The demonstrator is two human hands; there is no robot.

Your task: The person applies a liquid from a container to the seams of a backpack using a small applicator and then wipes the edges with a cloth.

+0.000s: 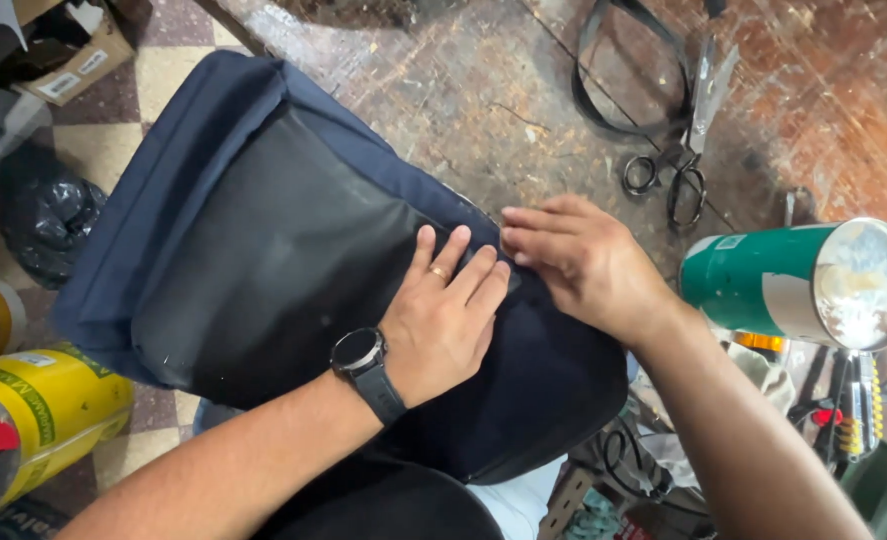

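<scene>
1. Head view: a worn, scratched wooden desk [484,90] carries a navy fabric bag [544,390] with a smooth black panel [264,260].
2. Left hand [444,315], wearing a black wristwatch [362,355], lies flat and open on the bag.
3. Right hand [579,255], fingers extended, presses the bag's edge.
4. Metal scissors [686,140] lie apart.

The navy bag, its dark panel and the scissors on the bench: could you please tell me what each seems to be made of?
Navy bag: apparently woven fabric, matte, with soft folds and stitched edges.
Dark panel: smoother, with a faint sheen, perhaps coated fabric or faux leather; I cannot tell which.
Scissors: metal, with dull grey blades and dark looped handles.
</scene>
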